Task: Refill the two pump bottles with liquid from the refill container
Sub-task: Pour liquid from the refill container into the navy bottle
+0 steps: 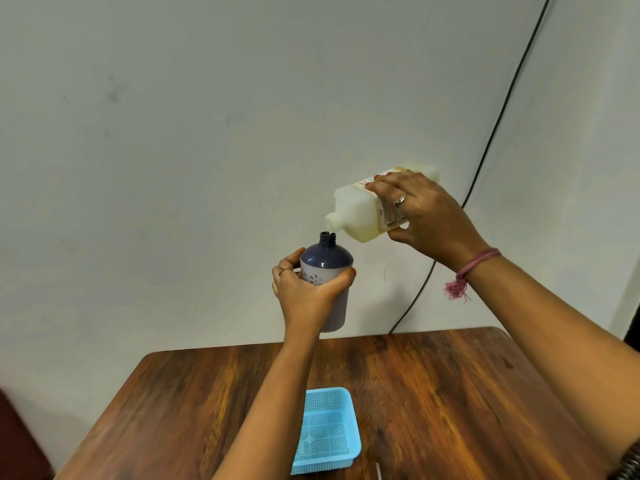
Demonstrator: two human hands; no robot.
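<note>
One blue basket (327, 431) sits by the table's (450, 393) near edge. Above the far edge, our left hand (304, 289) wraps the purple bottle (325, 271), fingers curled round its body. Our right hand (426, 216) grips the tilted white refill container (356, 209), spout just over the open neck. We should pour slowly and keep both mouths aligned.

Illumination is soft, even and moderately dim, giving the wall (207, 133) a grey-green cast. Shadows are faint; a mild sheen lies on the wooden table (450, 393). Wide-angle distortion bends the table edges and the cable (491, 140). Focus is slightly soft overall, blurrier toward the lower corners
</note>
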